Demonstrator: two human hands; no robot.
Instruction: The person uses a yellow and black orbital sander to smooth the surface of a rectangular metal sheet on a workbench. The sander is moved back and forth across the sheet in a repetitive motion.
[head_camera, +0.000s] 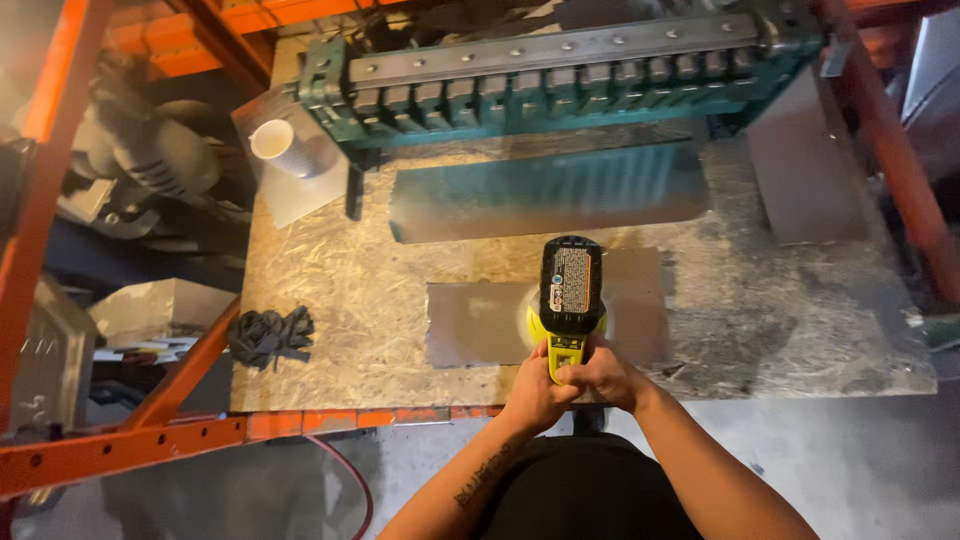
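Both hands on the yellow-and-black cordless power tool (570, 295). My left hand (533, 392) and right hand (607, 375) wrap its yellow handle from either side, each grip closed on it, knuckles touching at the near end.

The tool runs straight out from my hands, away from my body. Its long axis goes near to far across the chipboard worktop (330, 270); the black battery block is the far end, label side up.

Its head sits over the flat grey sheet-metal rectangle (470, 325) lying near the worktop's front edge. Contact point hidden under the tool body.

Beyond it: a larger, darker metal sheet (540, 190), then a green bending machine (560, 80). Crumpled black gloves (270, 335) to the left, well apart. White paper cup (272, 138) at far left.
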